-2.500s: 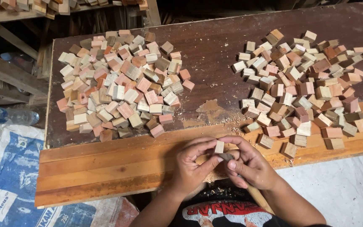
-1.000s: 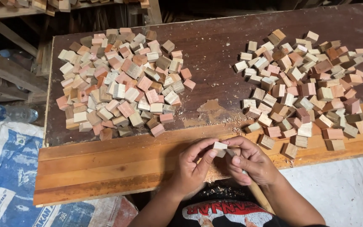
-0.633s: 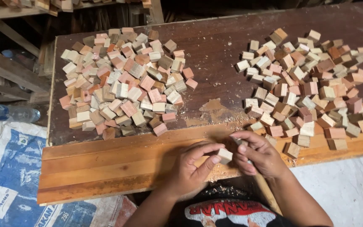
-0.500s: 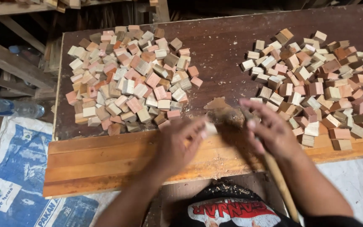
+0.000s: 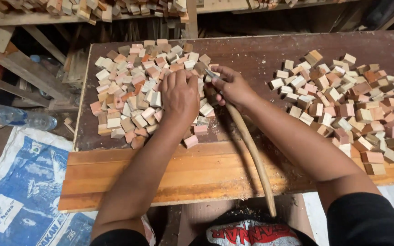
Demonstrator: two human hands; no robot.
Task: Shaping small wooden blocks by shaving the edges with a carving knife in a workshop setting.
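My left hand (image 5: 178, 93) lies palm down on the right edge of the left pile of small wooden blocks (image 5: 128, 91), fingers bent onto the blocks; whatever is under the palm is hidden. My right hand (image 5: 231, 84) is just to its right, closed around the top of a long wooden-handled tool (image 5: 251, 150). The tool's tip points at the pile and its handle runs back toward my body. A second pile of pale, pink and brown blocks (image 5: 343, 109) lies to the right, apart from both hands.
The piles sit on a dark brown board (image 5: 261, 50) with a lighter plank (image 5: 197, 173) along its near edge. A plastic water bottle (image 5: 19, 117) and a blue-and-white sack (image 5: 19, 196) lie on the floor at left. More wood offcuts (image 5: 92, 9) are stacked behind.
Both hands have moved from the near plank, where they held one small block together, up to the left pile. The right hand now grips the long tool.
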